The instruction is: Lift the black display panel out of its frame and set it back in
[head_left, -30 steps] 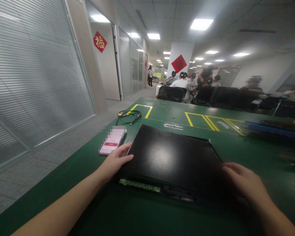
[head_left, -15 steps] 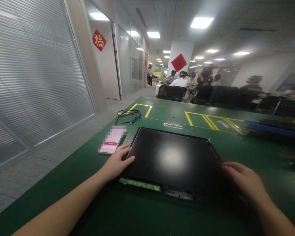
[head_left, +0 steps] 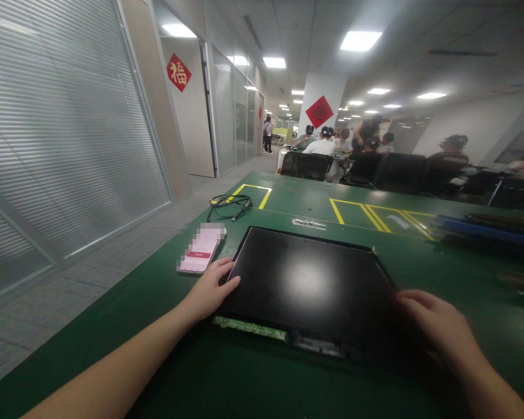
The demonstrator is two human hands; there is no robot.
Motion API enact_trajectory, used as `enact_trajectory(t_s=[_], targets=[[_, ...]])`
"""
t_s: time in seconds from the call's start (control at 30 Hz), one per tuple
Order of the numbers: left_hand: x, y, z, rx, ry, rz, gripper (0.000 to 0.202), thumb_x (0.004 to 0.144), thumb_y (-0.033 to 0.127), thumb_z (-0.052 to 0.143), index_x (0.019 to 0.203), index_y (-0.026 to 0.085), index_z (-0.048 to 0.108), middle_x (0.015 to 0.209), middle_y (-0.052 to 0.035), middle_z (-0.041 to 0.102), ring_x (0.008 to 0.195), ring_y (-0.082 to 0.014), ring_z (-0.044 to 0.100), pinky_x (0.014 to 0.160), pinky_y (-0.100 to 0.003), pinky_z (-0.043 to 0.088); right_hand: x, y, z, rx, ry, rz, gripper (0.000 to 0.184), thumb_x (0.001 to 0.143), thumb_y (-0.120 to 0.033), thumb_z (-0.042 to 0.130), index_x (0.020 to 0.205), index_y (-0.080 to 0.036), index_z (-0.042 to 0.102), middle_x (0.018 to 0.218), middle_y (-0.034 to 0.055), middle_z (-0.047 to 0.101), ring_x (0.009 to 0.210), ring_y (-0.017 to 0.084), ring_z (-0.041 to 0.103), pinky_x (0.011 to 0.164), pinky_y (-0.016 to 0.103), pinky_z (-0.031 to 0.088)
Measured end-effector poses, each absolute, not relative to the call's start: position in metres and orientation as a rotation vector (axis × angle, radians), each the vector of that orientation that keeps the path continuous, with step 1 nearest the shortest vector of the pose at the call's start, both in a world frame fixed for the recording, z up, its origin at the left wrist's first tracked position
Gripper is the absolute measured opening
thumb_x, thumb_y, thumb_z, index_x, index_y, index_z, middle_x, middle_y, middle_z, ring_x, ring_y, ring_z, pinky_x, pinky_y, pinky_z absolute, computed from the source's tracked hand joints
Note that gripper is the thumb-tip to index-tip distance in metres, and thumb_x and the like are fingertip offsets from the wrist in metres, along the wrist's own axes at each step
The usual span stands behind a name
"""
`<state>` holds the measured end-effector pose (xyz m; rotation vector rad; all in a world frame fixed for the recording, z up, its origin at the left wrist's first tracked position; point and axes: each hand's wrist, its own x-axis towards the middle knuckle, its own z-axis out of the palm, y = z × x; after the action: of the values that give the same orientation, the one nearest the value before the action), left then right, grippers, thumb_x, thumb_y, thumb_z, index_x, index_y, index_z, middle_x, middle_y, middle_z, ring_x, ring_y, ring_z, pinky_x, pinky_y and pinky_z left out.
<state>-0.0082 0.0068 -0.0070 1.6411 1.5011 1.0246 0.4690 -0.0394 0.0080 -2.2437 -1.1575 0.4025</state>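
Observation:
A black LCD screen panel [head_left: 271,267] lies face up on the green table, with a bright light reflection in its middle. Along its near edge a green circuit board strip [head_left: 250,328] shows. My left hand [head_left: 213,289] grips the panel's left edge, thumb on top and the other fingers at the side, partly hidden. At the right edge my right hand [head_left: 436,320] holds the panel, its fingers pressed together near the rim; the fingertips are partly out of sight. A phone [head_left: 199,256] with a lit pink display lies just beyond my left hand.
A coiled black cable [head_left: 231,203] rests behind the phone. Yellow tape outlines [head_left: 353,203] and a white label strip [head_left: 308,223] mark the green table [head_left: 157,384]. Blurred dark parts and a blue tray [head_left: 475,233] sit far right. Several people sit beyond black chairs [head_left: 303,166].
The whole view has shifted very slightly. Both hands stay on the panel's side edges, and nothing else has visibly changed.

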Motion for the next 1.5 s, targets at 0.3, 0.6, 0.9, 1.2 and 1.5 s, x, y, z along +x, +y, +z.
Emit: enact_trajectory(t_s=[0.3,0.6,0.9,1.2,1.5], targets=[[-0.010,0.008,-0.008,1.597,1.482,1.058,0.042,0.076,0.044,0.081,0.112,0.022,0.085,0.145,-0.0162,0.070,0.144,-0.0428,0.055,0.128,-0.052,0.035,0.467,-0.039,0.010,-2.241,-1.151,0.410,0.038,0.065,-0.055,0.055,0.076,-0.030,0.081,0.088,0.0103,0.082,0.091,0.038,0.071,0.084,0.049,0.052],[-0.015,0.014,-0.020,1.957,1.613,0.818,0.048,0.092,0.038,0.061,0.133,0.018,0.078,0.150,-0.0178,0.065,0.143,-0.0371,0.059,0.126,-0.054,0.040,0.468,-0.039,0.007,-2.254,-1.133,0.422,0.038,0.065,-0.056,0.057,0.077,-0.029,0.081,0.085,0.0092,0.081,0.088,0.036,0.072,0.080,0.046,0.051],[-0.019,0.016,-0.023,2.016,1.635,0.793,0.051,0.091,0.042,0.063,0.132,0.015,0.078,0.150,-0.0203,0.066,0.141,-0.0397,0.061,0.124,-0.057,0.043,0.472,-0.039,0.003,-2.225,-1.178,0.378,0.035,0.067,-0.054,0.057,0.075,-0.029,0.081,0.085,0.0088,0.081,0.086,0.034,0.072,0.076,0.043,0.051],[-0.018,0.017,-0.023,1.959,1.638,0.793,0.057,0.088,0.047,0.062,0.131,0.013,0.077,0.152,-0.0222,0.064,0.142,-0.0417,0.060,0.124,-0.059,0.041,0.473,-0.039,0.002,-2.221,-1.195,0.393,0.036,0.068,-0.054,0.056,0.077,-0.030,0.081,0.086,0.0085,0.082,0.087,0.034,0.072,0.078,0.044,0.051],[-0.016,0.016,-0.021,1.950,1.623,0.806,0.059,0.088,0.048,0.059,0.133,0.014,0.076,0.151,-0.0216,0.064,0.143,-0.0411,0.059,0.124,-0.058,0.041,0.468,-0.041,0.008,-2.243,-1.181,0.382,0.039,0.064,-0.055,0.054,0.076,-0.029,0.080,0.088,0.0098,0.081,0.089,0.034,0.071,0.080,0.044,0.050]])
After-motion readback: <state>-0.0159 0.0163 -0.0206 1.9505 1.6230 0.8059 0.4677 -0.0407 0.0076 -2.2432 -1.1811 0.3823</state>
